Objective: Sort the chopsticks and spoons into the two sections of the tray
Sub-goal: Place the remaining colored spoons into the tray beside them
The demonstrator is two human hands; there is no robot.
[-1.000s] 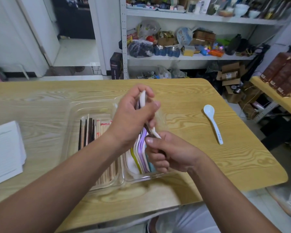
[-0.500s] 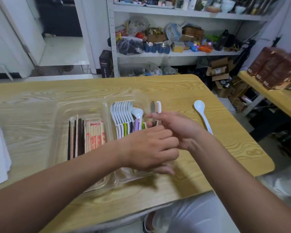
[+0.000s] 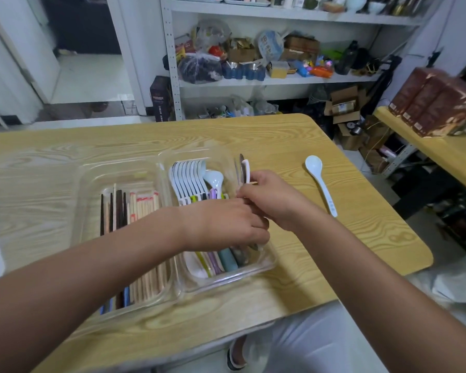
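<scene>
Two sections split the clear plastic tray (image 3: 226,281) on our wood-grain table (image 3: 280,141): chopsticks (image 3: 143,205) lie in the left one, spoons (image 3: 189,176) in the right. Our right hand (image 3: 275,203) pinches thin utensils (image 3: 245,170), one white-handled, upright above the tray's right rim. Our left hand (image 3: 221,224) curls its fingers over the spoon handles; we cannot tell whether they grip anything. One pale blue spoon (image 3: 320,184) lies apart to the right. Behind stands a cluttered white shelf (image 3: 253,79); brown boxes (image 3: 436,103) sit on a side table (image 3: 457,152).

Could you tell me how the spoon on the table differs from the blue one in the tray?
The loose spoon lies flat on the table, fully visible; the tray spoon rests atop other spoons, its handle hidden by the left hand. Both are pale blue, bowls pointing away.
</scene>
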